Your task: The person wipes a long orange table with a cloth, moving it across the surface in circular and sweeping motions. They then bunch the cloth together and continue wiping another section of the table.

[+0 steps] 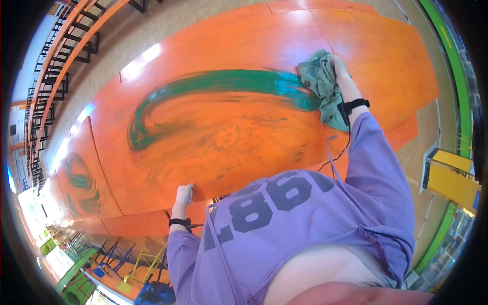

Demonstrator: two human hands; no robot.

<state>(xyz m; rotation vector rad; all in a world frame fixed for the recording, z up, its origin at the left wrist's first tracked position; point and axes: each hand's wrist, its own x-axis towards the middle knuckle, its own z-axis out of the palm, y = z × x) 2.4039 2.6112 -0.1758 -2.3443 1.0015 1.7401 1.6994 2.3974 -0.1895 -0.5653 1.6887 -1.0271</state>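
Note:
A crumpled grey-green cloth [324, 87] lies against the orange tabletop [193, 46], with my right hand [341, 70] closed on its right edge. The cloth touches the right end of a wide, curved green smear [218, 80] that bends down at the left. Darker, thinner smudges spread over the surface below the curve. At the table's near edge, my left hand [184, 194] is curled into a loose fist with nothing visible in it. Both wrists wear black bands with a cable.
More green smears [78, 175] mark the table section at the far left. A long orange bench or table with black legs [63, 76] runs along the upper left. Yellow and blue chairs [145, 264] stand at the lower left, and a yellow seat [450, 180] at the right.

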